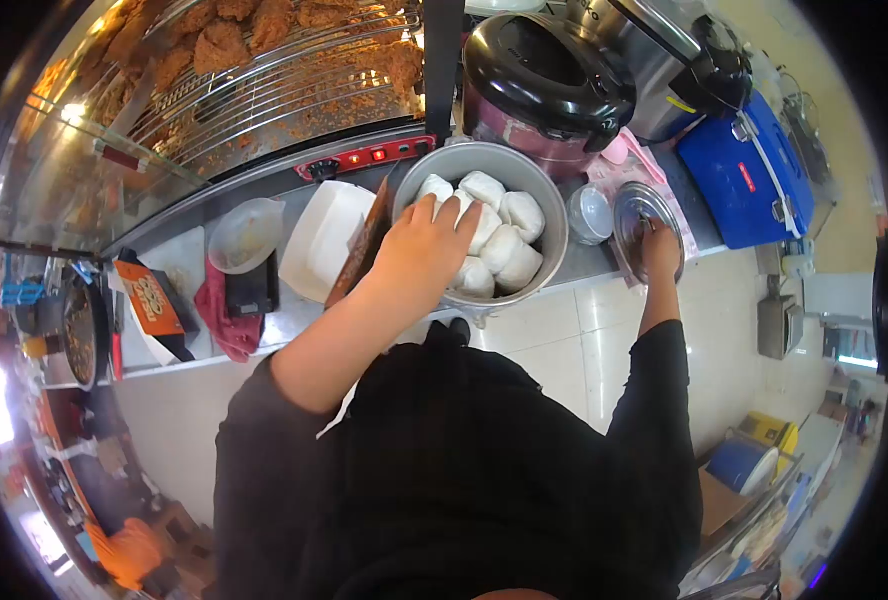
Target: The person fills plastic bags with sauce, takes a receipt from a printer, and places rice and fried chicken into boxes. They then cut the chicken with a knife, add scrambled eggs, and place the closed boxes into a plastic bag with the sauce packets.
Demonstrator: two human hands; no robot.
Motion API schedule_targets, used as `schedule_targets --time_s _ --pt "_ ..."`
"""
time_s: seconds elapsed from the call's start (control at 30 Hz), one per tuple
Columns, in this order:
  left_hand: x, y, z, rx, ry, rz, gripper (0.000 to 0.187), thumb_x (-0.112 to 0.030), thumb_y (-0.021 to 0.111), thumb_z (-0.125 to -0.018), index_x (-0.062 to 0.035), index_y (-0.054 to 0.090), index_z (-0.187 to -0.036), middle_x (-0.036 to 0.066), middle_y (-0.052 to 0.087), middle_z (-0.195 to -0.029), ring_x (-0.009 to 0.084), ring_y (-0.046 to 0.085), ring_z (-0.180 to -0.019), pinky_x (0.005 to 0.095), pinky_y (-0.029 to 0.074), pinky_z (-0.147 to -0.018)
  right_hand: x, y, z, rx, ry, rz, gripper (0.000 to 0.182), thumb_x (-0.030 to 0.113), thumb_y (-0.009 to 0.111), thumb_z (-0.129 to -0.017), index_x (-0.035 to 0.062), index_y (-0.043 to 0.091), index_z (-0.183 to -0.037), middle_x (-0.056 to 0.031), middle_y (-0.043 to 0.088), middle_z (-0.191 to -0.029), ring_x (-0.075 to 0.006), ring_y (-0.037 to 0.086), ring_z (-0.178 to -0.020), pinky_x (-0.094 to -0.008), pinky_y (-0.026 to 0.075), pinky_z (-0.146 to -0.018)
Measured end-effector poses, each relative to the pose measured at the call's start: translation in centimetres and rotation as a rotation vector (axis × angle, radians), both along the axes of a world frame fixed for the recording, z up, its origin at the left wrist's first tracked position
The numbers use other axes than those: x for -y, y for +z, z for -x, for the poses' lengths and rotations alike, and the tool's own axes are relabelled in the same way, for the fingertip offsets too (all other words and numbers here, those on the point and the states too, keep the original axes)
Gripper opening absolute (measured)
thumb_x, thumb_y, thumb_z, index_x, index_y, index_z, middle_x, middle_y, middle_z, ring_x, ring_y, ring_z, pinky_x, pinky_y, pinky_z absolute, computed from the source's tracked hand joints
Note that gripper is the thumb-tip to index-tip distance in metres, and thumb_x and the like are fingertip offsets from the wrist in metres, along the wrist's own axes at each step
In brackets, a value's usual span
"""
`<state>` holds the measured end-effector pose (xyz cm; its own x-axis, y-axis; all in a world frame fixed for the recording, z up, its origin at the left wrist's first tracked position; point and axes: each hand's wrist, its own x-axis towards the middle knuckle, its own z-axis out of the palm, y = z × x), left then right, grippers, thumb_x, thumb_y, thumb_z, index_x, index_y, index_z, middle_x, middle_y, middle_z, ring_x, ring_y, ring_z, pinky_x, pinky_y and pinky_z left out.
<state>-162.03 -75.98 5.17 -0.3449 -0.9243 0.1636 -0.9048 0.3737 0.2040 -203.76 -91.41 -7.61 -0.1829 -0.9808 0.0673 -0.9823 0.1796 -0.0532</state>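
A round grey metal pot (pixel 556 190) at the counter's edge holds several white wrapped bundles (pixel 514 260). My left hand (pixel 426 240) reaches over its left rim, fingers apart and resting on the bundles at that side; the fingertips are partly hidden among them. To the right, my right hand (pixel 661 250) has its fingers closed at the middle of a round metal lid (pixel 632 200), where the knob would be. That lid lies on a pink cloth or sheet (pixel 701 222). Between pot and lid stand small clear plastic cups (pixel 590 213).
Behind the pot is a rice cooker (pixel 534 85) with a black top. A heated glass case of fried chicken (pixel 226 45) fills the upper left. White paper trays (pixel 316 240) sit left of the pot, and a blue cooler box (pixel 739 165) stands far right.
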Motion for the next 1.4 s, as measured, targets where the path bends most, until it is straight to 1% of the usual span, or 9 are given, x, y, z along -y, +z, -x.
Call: schedule_targets --time_s 0.13,0.27,0.33,0.43,0.57,0.9,1.03,1.23,1.4 --pt "2.3 -3.2 0.7 0.254 0.068 -0.185 0.058 0.001 0.063 -0.069 -0.0046 0.049 -0.126 0.014 0.053 -0.116 0.0346 0.049 -0.115 0.0466 0.037 -0.102 0.9 3.6 -4.0 0.044 0.146 0.296 0.022 0.021 0.053 -0.087 0.0094 0.067 -0.100 -0.0162 0.065 -0.097 -0.0353 0.061 -0.093 -0.0454 0.048 -0.081" --pt "4.0 -5.1 0.3 0.307 0.022 -0.116 0.056 -0.002 0.069 -0.063 -0.0058 0.054 -0.117 0.013 0.055 -0.109 0.0333 0.054 -0.105 0.0447 0.043 -0.094 -3.3 10.6 -14.8 0.669 0.768 0.068 0.017 0.015 0.055 -0.083 0.0059 0.065 -0.094 -0.0166 0.063 -0.095 -0.0353 0.060 -0.092 -0.0419 0.048 -0.079" --pt "4.7 -5.1 0.3 0.317 0.001 -0.197 0.057 -0.005 0.072 -0.059 -0.0061 0.055 -0.113 0.013 0.056 -0.106 0.0327 0.055 -0.100 0.0447 0.046 -0.089 -5.7 10.0 -18.5 0.298 0.921 -0.095 0.030 0.024 0.066 -0.079 0.0028 0.062 -0.100 -0.0131 0.065 -0.095 -0.0294 0.062 -0.092 -0.0384 0.047 -0.080" --pt "4.2 -2.7 0.7 0.206 0.066 -0.256 0.058 -0.008 0.075 -0.054 -0.0060 0.056 -0.108 0.012 0.057 -0.104 0.0320 0.057 -0.098 0.0442 0.049 -0.083 -7.3 9.4 -23.0 -0.229 0.920 -0.397 0.056 0.035 0.073 -0.070 0.0021 0.053 -0.111 -0.0123 0.064 -0.100 -0.0282 0.059 -0.100 -0.0427 0.044 -0.084" --pt "0.0 3.5 -0.8 -0.093 0.077 -0.074 0.059 -0.012 0.075 -0.053 -0.0062 0.055 -0.108 0.013 0.057 -0.104 0.0334 0.056 -0.097 0.0417 0.048 -0.086 -8.2 9.4 -24.6 -0.245 0.945 -0.401 0.084 0.043 0.079 -0.059 0.0018 0.040 -0.121 -0.0136 0.056 -0.114 -0.0298 0.055 -0.106 -0.0480 0.038 -0.088" --pt "-17.8 11.6 -23.0 -0.230 0.719 0.174 0.064 -0.013 0.076 -0.055 -0.0048 0.055 -0.115 0.016 0.060 -0.109 0.0352 0.056 -0.103 0.0398 0.045 -0.089 -7.9 9.0 -26.1 0.036 0.696 -0.495 0.076 0.021 0.082 -0.053 0.0093 0.038 -0.114 -0.0210 0.060 -0.106 -0.0373 0.059 -0.103 -0.0464 0.045 -0.085" --pt "-22.7 10.3 -33.7 -0.169 0.916 0.015 0.063 -0.015 0.076 -0.056 -0.0047 0.054 -0.115 0.017 0.062 -0.105 0.0353 0.057 -0.101 0.0401 0.046 -0.087 -9.0 8.9 -26.1 0.271 0.654 -0.308 0.072 0.018 0.080 -0.056 0.0090 0.039 -0.114 -0.0206 0.061 -0.106 -0.0406 0.057 -0.104 -0.0443 0.044 -0.086" --pt "-22.8 3.0 -44.4 -0.139 0.933 -0.286 0.065 -0.024 0.073 -0.057 -0.0060 0.052 -0.116 0.017 0.062 -0.103 0.0355 0.058 -0.100 0.0416 0.047 -0.084 -11.3 17.0 -28.3 0.420 0.439 0.029 0.055 0.001 0.064 -0.064 0.0074 0.042 -0.114 -0.0094 0.049 -0.108 -0.0198 0.050 -0.105 -0.0331 0.043 -0.088" --pt "-20.4 -3.4 -48.7 0.020 0.918 -0.352 0.069 -0.028 0.073 -0.056 -0.0072 0.052 -0.118 0.016 0.062 -0.107 0.0358 0.057 -0.102 0.0427 0.047 -0.087 -16.1 22.4 -41.2 0.586 0.787 -0.006 0.053 0.005 0.065 -0.067 0.0075 0.046 -0.116 -0.0107 0.053 -0.110 -0.0242 0.054 -0.104 -0.0336 0.043 -0.090"
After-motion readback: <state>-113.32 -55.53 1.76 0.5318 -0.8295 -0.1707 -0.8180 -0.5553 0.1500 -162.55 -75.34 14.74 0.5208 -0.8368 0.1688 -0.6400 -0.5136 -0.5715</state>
